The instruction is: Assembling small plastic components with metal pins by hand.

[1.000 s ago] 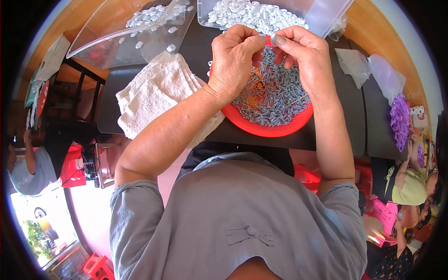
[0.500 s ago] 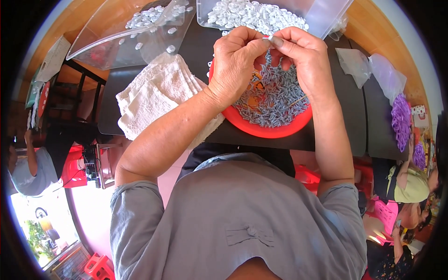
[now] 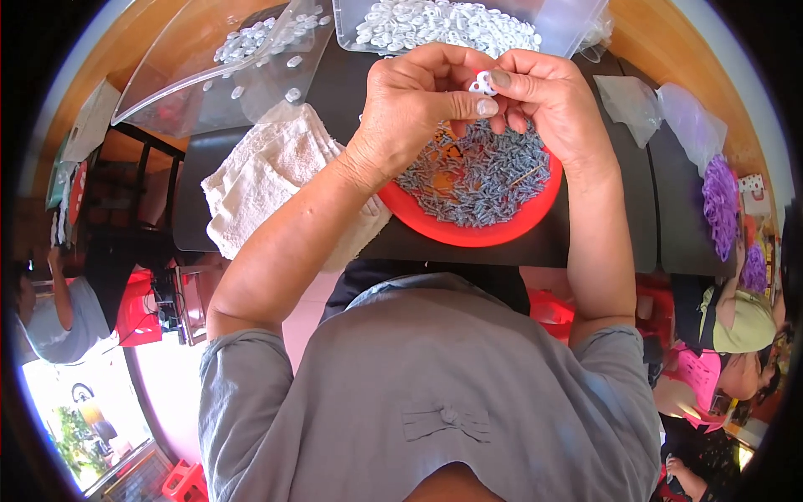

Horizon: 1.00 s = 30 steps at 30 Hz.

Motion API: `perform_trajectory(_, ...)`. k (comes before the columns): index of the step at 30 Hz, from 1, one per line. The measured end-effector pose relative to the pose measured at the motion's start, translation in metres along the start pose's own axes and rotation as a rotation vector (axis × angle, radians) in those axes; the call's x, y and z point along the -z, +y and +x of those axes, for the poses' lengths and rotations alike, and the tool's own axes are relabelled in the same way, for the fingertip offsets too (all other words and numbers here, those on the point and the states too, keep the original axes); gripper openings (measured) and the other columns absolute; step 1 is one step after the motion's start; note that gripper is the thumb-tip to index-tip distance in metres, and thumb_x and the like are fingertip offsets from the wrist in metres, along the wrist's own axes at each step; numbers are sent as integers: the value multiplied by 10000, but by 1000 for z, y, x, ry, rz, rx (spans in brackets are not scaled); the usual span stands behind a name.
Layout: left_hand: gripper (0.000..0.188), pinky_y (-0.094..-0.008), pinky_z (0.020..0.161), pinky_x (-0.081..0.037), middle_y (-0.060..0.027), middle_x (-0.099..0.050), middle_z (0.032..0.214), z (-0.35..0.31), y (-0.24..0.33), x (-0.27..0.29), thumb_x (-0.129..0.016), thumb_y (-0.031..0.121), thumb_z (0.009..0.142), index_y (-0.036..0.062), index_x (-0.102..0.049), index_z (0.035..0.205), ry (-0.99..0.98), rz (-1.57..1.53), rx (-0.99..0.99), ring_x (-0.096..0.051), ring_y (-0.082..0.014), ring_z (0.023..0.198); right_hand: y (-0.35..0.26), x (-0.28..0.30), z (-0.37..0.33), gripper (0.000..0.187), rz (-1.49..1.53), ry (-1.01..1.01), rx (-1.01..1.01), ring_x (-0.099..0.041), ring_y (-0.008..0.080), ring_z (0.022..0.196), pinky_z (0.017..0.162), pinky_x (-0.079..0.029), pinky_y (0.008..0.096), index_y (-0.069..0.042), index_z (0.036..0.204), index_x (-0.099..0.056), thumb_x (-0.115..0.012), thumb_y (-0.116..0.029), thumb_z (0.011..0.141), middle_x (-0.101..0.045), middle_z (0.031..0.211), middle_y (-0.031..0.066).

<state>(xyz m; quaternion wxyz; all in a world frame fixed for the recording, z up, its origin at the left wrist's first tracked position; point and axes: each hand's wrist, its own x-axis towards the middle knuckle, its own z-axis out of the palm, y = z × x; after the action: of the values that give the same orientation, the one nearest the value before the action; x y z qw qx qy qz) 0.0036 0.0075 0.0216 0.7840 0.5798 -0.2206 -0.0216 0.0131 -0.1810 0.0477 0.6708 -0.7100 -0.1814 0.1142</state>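
I'm watching a small white piece (image 3: 482,84) sitting between the two hands, above the far part of the red bowl (image 3: 468,237). The right hand (image 3: 560,105) is pinching it, thumb lying over its right side. The left hand (image 3: 401,109) is curling around its left, thumb tip just below it; I can't tell whether those fingers are gripping anything. I'm judging the piece to be light, stiff plastic, smooth enough to slip and not very fragile. I'd be taking it by its outer edges between thumb and fingertip, leaving the dark openings on its face uncovered and squeezing only lightly. Under the hands, slim grey bits (image 3: 485,197) are filling much of the bowl; beyond, more white pieces (image 3: 443,25) are lying in a clear tub (image 3: 577,25).
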Motion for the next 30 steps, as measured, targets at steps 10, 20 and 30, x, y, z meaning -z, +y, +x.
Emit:
perform_trajectory(10,265,-187,507,-481,-62,-680,764,-2,2,1,-803,56,745,-27,-672,960,51,102,-21,-595,-65,618,-1,-5,-4,253,53,-28,-26,-592,109,543,453,-386,179,5,867,-626,-614,-241,922,-619,700,38)
perform_trajectory(20,287,-179,534,-489,-55,-675,799,-4,2,2,-803,50,741,-26,-670,983,7,97,-62,-598,-60,654,-1,-7,-6,241,93,-17,-44,-603,118,541,441,-386,178,21,917,-633,-609,-218,925,-621,700,44)
perform_trajectory(30,219,-188,525,-491,-61,-667,789,-3,-2,3,-742,-52,755,-30,-683,965,30,81,-53,-589,-67,629,-2,-7,-7,237,-143,40,35,-582,91,574,492,-376,182,6,901,-645,-628,-231,908,-616,692,28)
